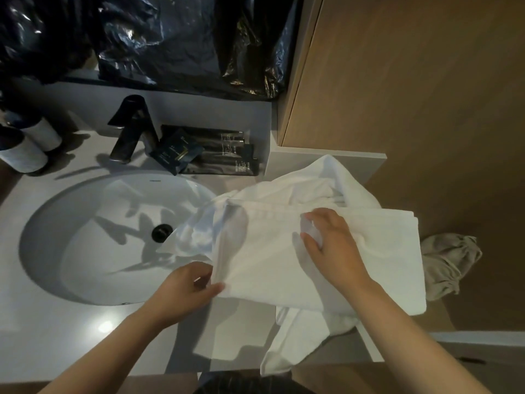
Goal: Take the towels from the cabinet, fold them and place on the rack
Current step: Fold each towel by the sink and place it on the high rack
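Note:
A white towel, folded into a long band, lies across the right end of the vanity counter, on top of a rumpled heap of more white towels. My left hand pinches the band's near left corner between thumb and fingers. Palm down, my right hand rests on the middle of the band, its fingers curled into the cloth. Part of the heap hangs over the counter's front edge.
A round white sink with a black drain fills the counter's left. Behind it stand a black faucet, two white cups and dark toiletry packets. Black plastic sheeting covers the mirror. A beige cloth bag hangs at the right.

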A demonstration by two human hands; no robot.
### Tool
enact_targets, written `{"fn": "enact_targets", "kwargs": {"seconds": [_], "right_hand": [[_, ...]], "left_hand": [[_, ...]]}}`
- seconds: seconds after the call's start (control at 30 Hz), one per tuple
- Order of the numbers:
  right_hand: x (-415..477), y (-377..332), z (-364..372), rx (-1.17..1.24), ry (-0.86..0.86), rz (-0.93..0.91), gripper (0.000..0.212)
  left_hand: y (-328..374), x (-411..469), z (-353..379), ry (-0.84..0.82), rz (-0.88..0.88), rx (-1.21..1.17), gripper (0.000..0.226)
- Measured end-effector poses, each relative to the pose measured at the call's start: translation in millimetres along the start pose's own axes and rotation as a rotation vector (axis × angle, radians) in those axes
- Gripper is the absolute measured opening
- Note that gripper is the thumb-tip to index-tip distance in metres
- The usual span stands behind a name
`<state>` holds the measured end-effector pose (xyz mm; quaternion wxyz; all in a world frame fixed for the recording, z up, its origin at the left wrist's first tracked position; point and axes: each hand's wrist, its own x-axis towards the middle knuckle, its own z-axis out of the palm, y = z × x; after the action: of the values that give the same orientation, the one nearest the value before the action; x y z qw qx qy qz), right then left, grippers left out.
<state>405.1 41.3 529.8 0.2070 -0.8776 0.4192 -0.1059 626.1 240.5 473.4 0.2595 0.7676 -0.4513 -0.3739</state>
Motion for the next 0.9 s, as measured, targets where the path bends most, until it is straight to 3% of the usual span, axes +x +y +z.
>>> {"fn": "enact_targets", "kwargs": {"seconds": [0.07,0.27,0.43,0.63,0.77,0.9], "right_hand": [[9.2,-6.3,2.7,-0.037,-0.036,-0.030,0.042],[34.3,-22.9,16.1,-0.090,-0.110,-0.085,0.037],[43.0,-23.6,22.3,-0.116,-0.030,-0.074,0.016],[43.5,-28.9,18.7,-0.079,0.061,-0.174,0.014],[38.6,-25.3,15.0,0.051,0.043,-0.167,0.010],[46.4,-18.8,12.0,0.066,-0.106,-0.142,0.012]], "left_hand": [[6.6,5.8,0.9,0.053,-0.070,-0.082,0.034],[29.6,27.6,7.3,0.235,-0.250,-0.343,0.037],[33.1,25.0,8.6,0.245,-0.258,-0.280,0.039],[35.5,22.1,13.1,0.284,-0.239,-0.234,0.043],[31.2,17.3,12.6,0.261,-0.167,-0.251,0.041],[22.4,3.4,11.4,0.027,-0.178,-0.404,0.053]]}}
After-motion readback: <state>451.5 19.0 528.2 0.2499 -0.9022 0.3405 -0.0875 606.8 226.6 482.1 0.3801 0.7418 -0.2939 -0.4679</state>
